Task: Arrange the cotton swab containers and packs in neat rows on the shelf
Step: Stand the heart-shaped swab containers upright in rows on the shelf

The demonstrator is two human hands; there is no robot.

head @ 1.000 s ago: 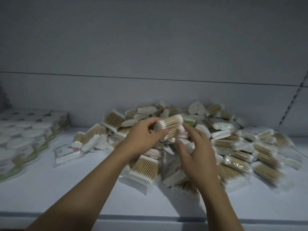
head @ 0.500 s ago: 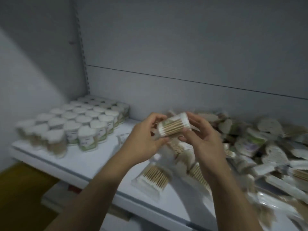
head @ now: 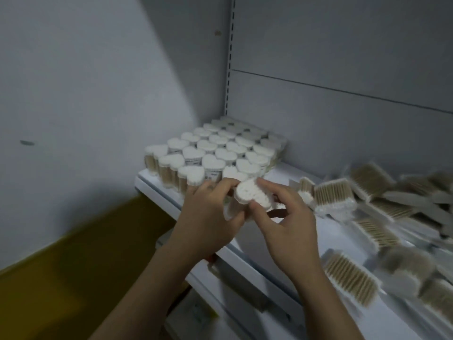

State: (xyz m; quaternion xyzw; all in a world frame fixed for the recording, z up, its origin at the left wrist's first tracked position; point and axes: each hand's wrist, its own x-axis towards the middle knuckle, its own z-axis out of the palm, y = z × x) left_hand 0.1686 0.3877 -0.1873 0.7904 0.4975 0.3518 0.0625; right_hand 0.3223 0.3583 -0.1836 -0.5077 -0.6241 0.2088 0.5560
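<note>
A heart-shaped cotton swab container (head: 252, 196) with a white top is held between both hands, tilted, just in front of the arranged block. My left hand (head: 208, 217) grips its lower body from the left. My right hand (head: 286, 224) pinches its right side with thumb and fingers. Behind them, heart-shaped containers (head: 215, 153) stand upright in neat rows at the shelf's left end. A loose heap of flat cotton swab packs (head: 355, 195) lies on the shelf to the right.
The white shelf (head: 326, 231) ends at a front edge running diagonally under my wrists. A grey wall stands on the left, and a slotted upright (head: 229, 57) in the back corner. Below the shelf, a lower shelf and yellow-brown floor (head: 73, 266) show.
The view swung left from the heap toward the arranged rows. Both hands carried the heart-shaped container left and lowered it to just in front of the rows, turning its white top toward me.
</note>
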